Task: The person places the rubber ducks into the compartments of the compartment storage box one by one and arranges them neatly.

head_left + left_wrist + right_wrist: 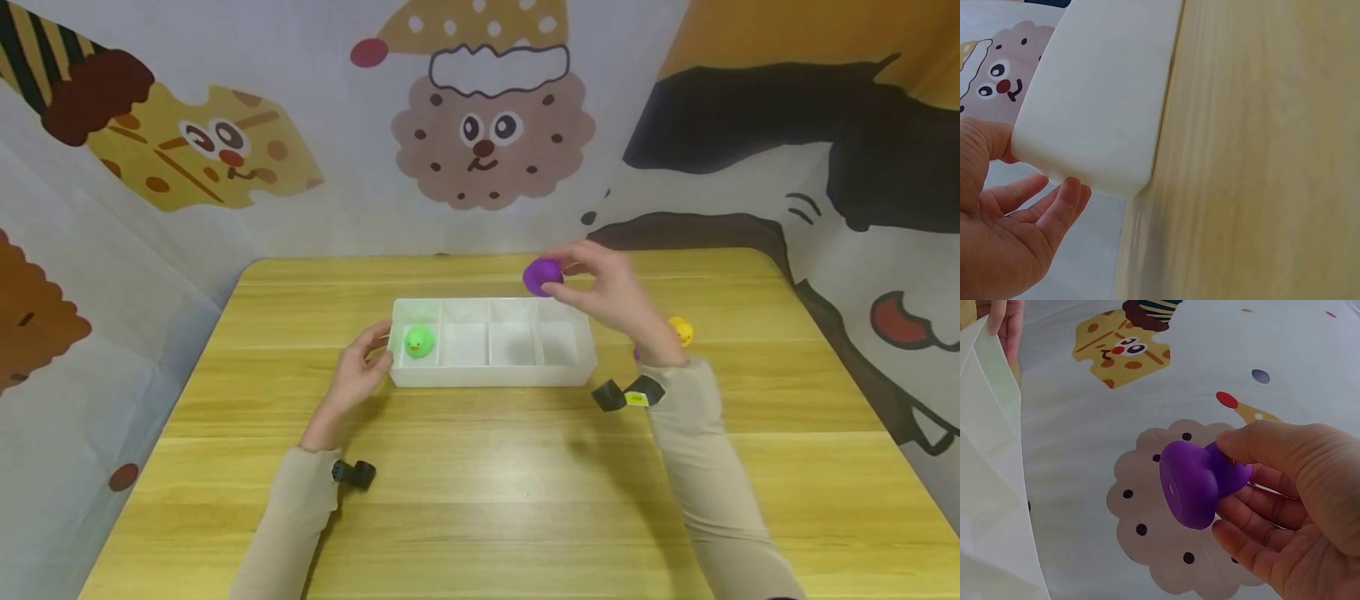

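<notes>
My right hand (603,287) pinches a purple rubber duck (1194,484) between thumb and fingers. Its flat base with a small hole faces left, and it hangs above the back edge of a white divided box (491,377). That box has a row of several compartments, and a green toy duck (418,341) sits in the leftmost one. At the box's left end, my left hand (360,367) holds the corner, thumb at the rim and fingers against the end wall (1072,181).
A yellow toy duck (681,331) stands on the wooden table (495,500), partly behind my right wrist. Beside it, a bit of something purple (637,354) peeks out. A cartoon-printed cloth (330,225) hangs behind the table and at both sides.
</notes>
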Motion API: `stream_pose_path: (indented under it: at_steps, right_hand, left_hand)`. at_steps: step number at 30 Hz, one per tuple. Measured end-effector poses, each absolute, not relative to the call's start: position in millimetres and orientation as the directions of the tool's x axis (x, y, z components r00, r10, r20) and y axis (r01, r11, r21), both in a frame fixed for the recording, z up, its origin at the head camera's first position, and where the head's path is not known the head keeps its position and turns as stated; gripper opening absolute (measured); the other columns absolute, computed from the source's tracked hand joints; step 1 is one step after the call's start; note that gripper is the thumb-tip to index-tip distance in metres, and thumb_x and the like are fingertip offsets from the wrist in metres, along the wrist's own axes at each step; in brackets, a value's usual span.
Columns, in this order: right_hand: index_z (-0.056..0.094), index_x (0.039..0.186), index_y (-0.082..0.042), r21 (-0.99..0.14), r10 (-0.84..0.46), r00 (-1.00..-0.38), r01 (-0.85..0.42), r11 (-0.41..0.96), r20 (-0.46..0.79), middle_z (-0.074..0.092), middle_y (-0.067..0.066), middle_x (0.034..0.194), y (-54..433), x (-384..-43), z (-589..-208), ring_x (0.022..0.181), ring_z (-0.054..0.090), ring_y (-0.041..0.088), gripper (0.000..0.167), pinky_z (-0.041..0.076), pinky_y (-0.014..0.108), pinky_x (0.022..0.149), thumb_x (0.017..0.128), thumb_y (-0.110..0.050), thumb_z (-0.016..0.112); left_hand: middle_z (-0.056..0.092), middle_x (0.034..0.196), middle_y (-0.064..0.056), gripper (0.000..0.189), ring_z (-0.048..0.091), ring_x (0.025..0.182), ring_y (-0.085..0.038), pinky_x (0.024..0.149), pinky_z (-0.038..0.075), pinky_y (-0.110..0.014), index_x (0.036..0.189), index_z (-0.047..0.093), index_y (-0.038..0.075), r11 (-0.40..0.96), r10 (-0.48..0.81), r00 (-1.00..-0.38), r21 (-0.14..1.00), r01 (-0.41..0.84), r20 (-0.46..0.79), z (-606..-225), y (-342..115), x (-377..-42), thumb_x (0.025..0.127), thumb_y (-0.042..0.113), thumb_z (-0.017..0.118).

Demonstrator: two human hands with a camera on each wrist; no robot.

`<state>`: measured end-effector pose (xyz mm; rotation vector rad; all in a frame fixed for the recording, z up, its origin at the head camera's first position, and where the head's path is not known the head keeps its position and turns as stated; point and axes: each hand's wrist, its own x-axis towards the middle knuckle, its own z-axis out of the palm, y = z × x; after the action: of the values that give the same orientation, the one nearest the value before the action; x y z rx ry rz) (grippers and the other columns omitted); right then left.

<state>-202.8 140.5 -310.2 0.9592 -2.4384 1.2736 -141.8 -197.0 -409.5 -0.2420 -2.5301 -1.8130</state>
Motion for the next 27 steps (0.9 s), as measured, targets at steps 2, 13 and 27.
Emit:
stream_pose_path:
  at_steps: [2, 13, 27]
  right_hand:
    - [0.065, 0.109, 0.005, -0.651, -0.452, -0.757, -0.644, 0.401, 0.471, 0.065, 0.016, 0.103, 136.4, -203.7, -311.3, 0.088, 0.062, 0.025, 0.034, 0.054, 0.042, 0.082, 0.077, 0.000, 0.074]
    - [0.064, 0.110, 0.004, -0.652, -0.493, -0.733, -0.664, 0.367, 0.469, 0.066, 0.015, 0.104, 118.7, -206.8, -314.9, 0.088, 0.062, 0.025, 0.035, 0.054, 0.040, 0.082, 0.077, 0.000, 0.074]
    - [0.065, 0.108, 0.003, -0.643, -0.555, -0.671, -0.709, 0.289, 0.491, 0.067, 0.014, 0.102, 94.2, -214.2, -332.7, 0.088, 0.063, 0.024, 0.033, 0.055, 0.039, 0.080, 0.076, -0.001, 0.075]
  left_hand:
    - [0.040, 0.133, -0.036, 0.046, 0.042, 0.120, -0.049, 0.099, 0.040, -0.053, 0.134, 0.035, -0.018, 0.314, 0.116, -0.987, 0.939, 0.138, 0.107, -409.1, -197.0, -141.5, 0.088, -0.012, 0.043]
    - [0.040, 0.134, -0.035, 0.047, 0.042, 0.121, -0.048, 0.099, 0.040, -0.051, 0.134, 0.035, -0.017, 0.307, 0.119, -0.986, 0.940, 0.146, 0.114, -416.6, -199.0, -145.0, 0.088, -0.012, 0.044]
    - [0.043, 0.135, -0.029, 0.047, 0.045, 0.121, -0.042, 0.099, 0.042, -0.049, 0.136, 0.038, -0.011, 0.320, 0.114, -0.984, 0.933, 0.167, 0.137, -440.2, -207.8, -156.2, 0.090, -0.009, 0.046]
